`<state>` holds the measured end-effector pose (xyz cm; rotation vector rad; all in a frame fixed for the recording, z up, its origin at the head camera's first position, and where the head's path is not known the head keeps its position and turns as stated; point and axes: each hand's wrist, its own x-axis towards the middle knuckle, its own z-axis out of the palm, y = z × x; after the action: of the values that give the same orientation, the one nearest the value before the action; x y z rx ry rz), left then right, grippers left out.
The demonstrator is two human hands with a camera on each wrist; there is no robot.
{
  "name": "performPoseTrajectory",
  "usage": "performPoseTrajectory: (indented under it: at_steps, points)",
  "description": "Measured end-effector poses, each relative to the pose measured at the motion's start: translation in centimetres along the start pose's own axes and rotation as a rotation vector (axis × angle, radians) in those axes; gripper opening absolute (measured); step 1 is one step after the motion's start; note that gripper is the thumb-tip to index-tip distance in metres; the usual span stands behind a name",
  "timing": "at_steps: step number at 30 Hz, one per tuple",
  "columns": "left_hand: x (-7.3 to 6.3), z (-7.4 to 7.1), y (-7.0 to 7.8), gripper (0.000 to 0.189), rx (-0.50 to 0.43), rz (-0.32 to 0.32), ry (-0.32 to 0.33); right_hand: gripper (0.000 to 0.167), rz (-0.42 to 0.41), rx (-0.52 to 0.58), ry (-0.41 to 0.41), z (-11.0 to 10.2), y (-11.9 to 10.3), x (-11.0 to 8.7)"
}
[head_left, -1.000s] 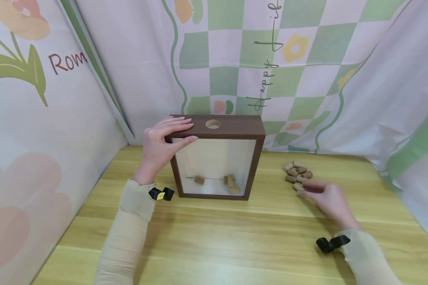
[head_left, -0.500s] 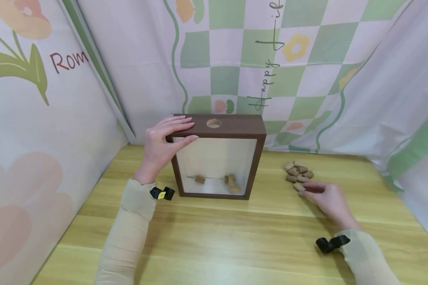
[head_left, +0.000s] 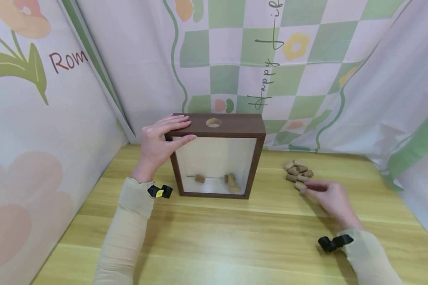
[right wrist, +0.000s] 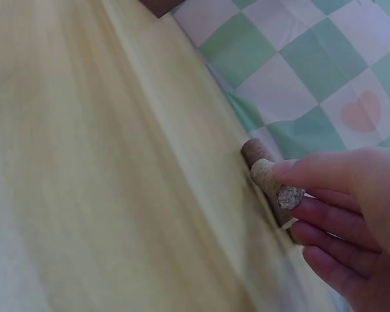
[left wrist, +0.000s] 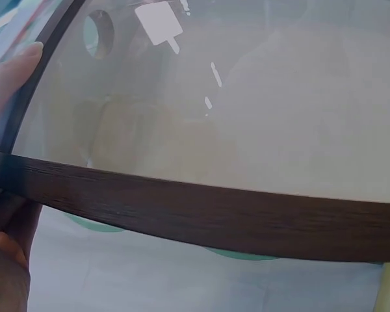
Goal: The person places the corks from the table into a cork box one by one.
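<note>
Pinching 1 cork (right wrist: pixel 270 182) between thumb and fingers, the right hand (head_left: pixel 331 198) holds it just beside the cork pile (head_left: pixel 301 169) on the wooden table (head_left: pixel 207 237). The left hand (head_left: pixel 157 143) clamps the top left corner of the upright box (head_left: pixel 239 126), fingers above, thumb in front; loose corks (head_left: pixel 231 181) lie inside.

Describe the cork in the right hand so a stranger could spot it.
Right of the dark brown wooden box lies a pile of brown cylindrical corks. At its near edge, the right hand pinches a pale tan cylindrical cork, the only one held.
</note>
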<state>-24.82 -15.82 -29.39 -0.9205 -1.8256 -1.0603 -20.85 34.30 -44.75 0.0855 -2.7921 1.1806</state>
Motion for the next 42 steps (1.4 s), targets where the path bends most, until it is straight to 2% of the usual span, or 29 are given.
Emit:
performPoseTrajectory:
  at_steps: [8,14,20,26,30,35,42]
  points:
    - [0.1,-0.1,0.1,0.038,-0.024,-0.029,-0.003,0.051,-0.009,-0.008,0.011,-1.0,-1.7,0.0]
    - [0.1,-0.1,0.1,0.038,-0.031,-0.032,-0.004,0.048,-0.036,-0.051,0.058,-1.7,-4.2,0.1]
    - [0.0,0.0,0.0,0.038,-0.033,-0.023,0.006,0.047,-0.059,-0.039,0.068,-2.3,-6.7,0.0]
    - [-0.1,0.1,-0.2,0.038,-0.034,-0.017,0.014,0.038,-0.117,-0.036,0.141,-2.9,-8.8,0.0]
    - [0.0,0.1,-0.1,0.037,-0.041,-0.013,0.017,0.036,-0.143,-0.007,0.215,-3.6,-10.8,0.1]
    - [0.1,0.1,0.0,0.037,-0.043,-0.011,0.021,0.029,-0.249,0.044,0.319,-4.2,-13.5,0.2]
    - [-0.1,0.2,-0.2,0.037,-0.046,-0.016,0.021,0.031,-0.263,0.176,0.325,-4.8,-16.3,0.2]
